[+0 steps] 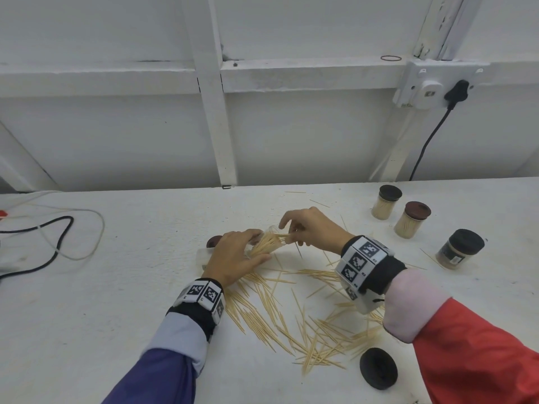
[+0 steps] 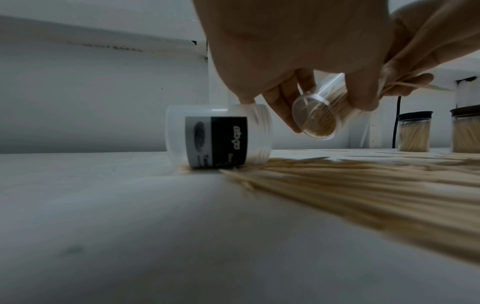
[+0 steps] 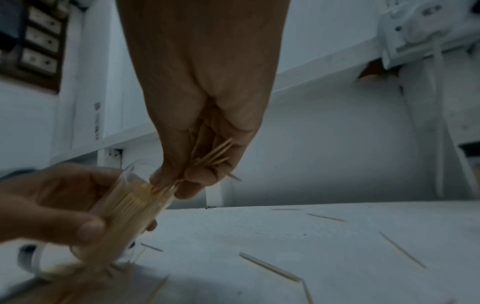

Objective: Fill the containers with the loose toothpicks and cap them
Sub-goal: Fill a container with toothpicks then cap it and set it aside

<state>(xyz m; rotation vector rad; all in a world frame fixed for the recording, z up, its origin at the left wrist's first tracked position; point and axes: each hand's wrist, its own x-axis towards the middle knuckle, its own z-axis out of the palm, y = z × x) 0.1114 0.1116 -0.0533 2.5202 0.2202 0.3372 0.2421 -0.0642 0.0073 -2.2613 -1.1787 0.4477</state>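
Observation:
My left hand (image 1: 236,258) grips a clear round container (image 2: 319,115) tilted on its side above the table, partly full of toothpicks. My right hand (image 1: 309,228) pinches a bunch of toothpicks (image 3: 215,158) at the container's open mouth (image 3: 135,172). Loose toothpicks (image 1: 291,313) lie scattered across the white table (image 1: 116,287) below both wrists. A second clear container (image 2: 218,135) with a black label lies on its side just left of my left hand. A black cap (image 1: 378,368) rests near my right sleeve, and a dark red cap (image 1: 213,241) peeks out behind my left hand.
Three capped containers stand at the back right: two with toothpicks (image 1: 385,202) (image 1: 411,220) and a black-lidded labelled one (image 1: 460,248). Black and white cables (image 1: 58,237) lie at the left. A wall socket with a plugged lead (image 1: 437,88) is above the table's back edge.

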